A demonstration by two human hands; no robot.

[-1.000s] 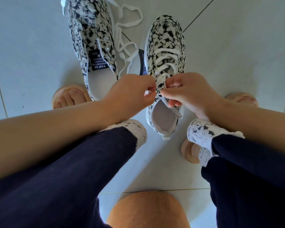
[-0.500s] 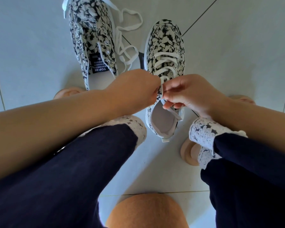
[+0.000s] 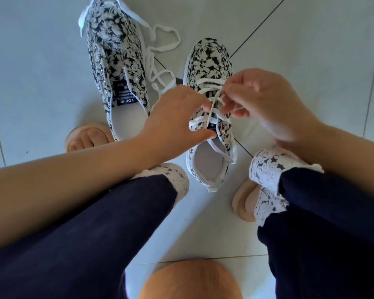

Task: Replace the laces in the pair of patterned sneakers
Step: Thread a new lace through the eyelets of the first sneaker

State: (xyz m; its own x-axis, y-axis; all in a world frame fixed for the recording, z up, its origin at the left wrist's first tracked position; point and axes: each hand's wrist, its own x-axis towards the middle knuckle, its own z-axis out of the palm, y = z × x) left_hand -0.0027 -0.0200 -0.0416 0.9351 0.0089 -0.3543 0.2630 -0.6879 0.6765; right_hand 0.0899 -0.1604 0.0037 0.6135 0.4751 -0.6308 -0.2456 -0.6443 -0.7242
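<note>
Two black-and-white floral sneakers stand on the floor. The left sneaker point(image 3: 115, 61) has bare eyelets, and a loose white lace point(image 3: 162, 63) lies tangled beside it. The right sneaker point(image 3: 209, 59) carries a white lace point(image 3: 212, 87) crossed through its eyelets, with slack ends trailing over the opening. My left hand point(image 3: 177, 119) is over this shoe's left side, fingertips pinching the lace and thumb against the upper. My right hand point(image 3: 266, 104) hovers over its right side and pinches a strand of the same lace.
The white tiled floor point(image 3: 311, 50) has dark grout lines. My feet in peach sandals point(image 3: 84, 137) flank the shoes, the right sandal point(image 3: 244, 203) near the heel. My knees in dark trousers with lace cuffs fill the foreground. An orange rounded object point(image 3: 190, 281) sits at the bottom.
Both hands have moved apart and up toward the toe of the right sneaker, drawing the lace strands out between them. The shoe's top eyelets are now uncovered.
</note>
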